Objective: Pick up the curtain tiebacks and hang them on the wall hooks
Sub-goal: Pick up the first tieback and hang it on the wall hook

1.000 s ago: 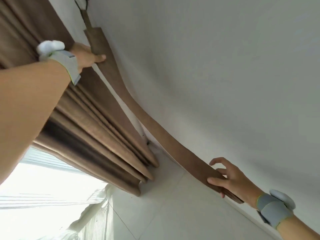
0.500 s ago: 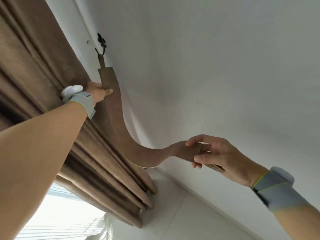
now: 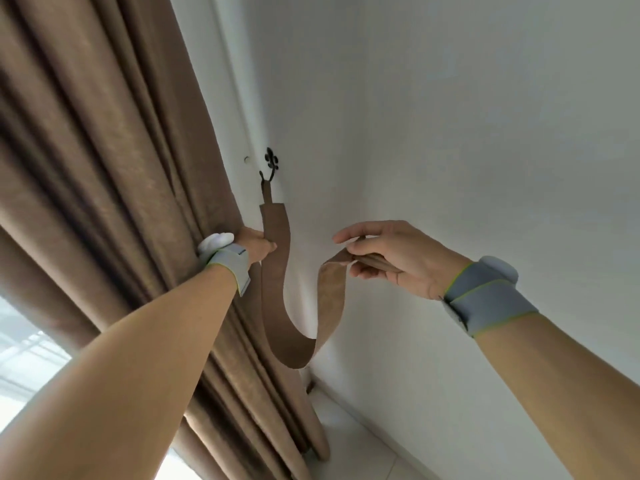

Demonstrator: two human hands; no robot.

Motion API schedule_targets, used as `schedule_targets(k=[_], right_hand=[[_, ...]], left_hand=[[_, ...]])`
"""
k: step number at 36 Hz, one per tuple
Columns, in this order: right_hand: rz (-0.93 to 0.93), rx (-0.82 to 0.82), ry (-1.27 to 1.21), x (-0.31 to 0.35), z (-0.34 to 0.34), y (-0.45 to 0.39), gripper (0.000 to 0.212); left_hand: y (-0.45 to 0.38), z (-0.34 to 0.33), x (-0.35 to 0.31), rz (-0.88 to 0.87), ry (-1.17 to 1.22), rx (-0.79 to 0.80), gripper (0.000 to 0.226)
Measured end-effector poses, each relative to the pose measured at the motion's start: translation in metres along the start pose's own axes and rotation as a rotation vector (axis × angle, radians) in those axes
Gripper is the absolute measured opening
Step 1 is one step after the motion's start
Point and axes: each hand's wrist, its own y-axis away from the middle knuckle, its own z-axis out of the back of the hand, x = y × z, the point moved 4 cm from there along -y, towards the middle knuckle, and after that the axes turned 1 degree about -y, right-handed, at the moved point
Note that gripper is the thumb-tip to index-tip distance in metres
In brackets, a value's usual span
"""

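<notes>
Tieback (image 3: 275, 282) hangs by one loop from the black hook (image 3: 269, 172) on the white wall (image 3: 450, 133), its middle sagging in a U. Your right hand (image 3: 391, 258) pinches the free end; your left hand (image 3: 254, 245) is closed around the strap just below the hook, pressed against the curtain (image 3: 121, 168). My advice: carry the free end around the curtain folds, then raise its loop to the hook without twisting the strap. The bunched curtain looks like the main obstacle. Floor (image 3: 363, 445) below looks bare.
</notes>
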Motion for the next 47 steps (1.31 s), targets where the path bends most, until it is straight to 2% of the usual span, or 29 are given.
schedule_targets(k=[8,13,16,20,23,25,26,28,31,33,35,38,41,45,47], right_hand=[[-0.003,0.1,-0.045,0.037,-0.019,-0.052,0.028],[-0.058,0.182,-0.021,0.048,-0.024,-0.09,0.044],[-0.077,0.246,-0.028,0.05,-0.029,-0.11,0.052],[-0.101,0.243,-0.022,0.047,-0.035,-0.14,0.051],[-0.125,0.227,-0.036,0.041,-0.044,-0.157,0.038],[-0.166,0.226,-0.113,0.035,-0.052,-0.165,0.022],[-0.183,0.215,-0.141,0.033,-0.055,-0.169,0.02],[-0.197,0.201,-0.124,0.031,-0.06,-0.176,0.02],[-0.218,0.195,-0.057,0.028,-0.064,-0.185,0.016],[-0.231,0.163,-0.055,0.024,-0.061,-0.189,0.021],[-0.228,0.145,-0.041,0.023,-0.059,-0.193,0.023],[-0.199,0.161,0.029,0.021,-0.06,-0.196,0.03],[-0.162,0.163,0.112,0.022,-0.059,-0.202,0.034],[-0.136,0.127,0.183,0.018,-0.057,-0.207,0.016],[-0.046,0.042,0.142,0.017,-0.055,-0.213,0.017]], left_hand=[[-0.01,0.001,-0.002,0.11,-0.149,-0.025,0.043],[-0.026,0.008,-0.015,0.169,-0.195,0.025,0.056],[-0.035,0.018,-0.025,0.183,-0.124,0.039,0.053],[-0.048,0.028,-0.029,0.187,0.131,-0.06,0.044],[-0.05,0.03,-0.024,0.228,0.391,-0.11,0.028],[-0.046,0.033,-0.019,0.231,0.473,-0.089,0.014],[-0.046,0.035,-0.017,0.226,0.489,-0.064,0.011],[-0.045,0.037,-0.013,0.203,0.485,-0.021,0.019],[-0.044,0.037,-0.01,0.17,0.439,0.049,0.053],[-0.044,0.036,-0.011,0.139,0.392,0.076,0.063],[-0.044,0.036,-0.011,0.118,0.378,0.054,0.056],[-0.044,0.035,-0.012,0.106,0.417,-0.029,0.029],[-0.047,0.033,-0.012,0.085,0.493,-0.101,0.021],[-0.051,0.032,-0.013,0.075,0.544,-0.163,0.012],[-0.052,0.032,-0.014,0.1,0.557,-0.189,0.006]])
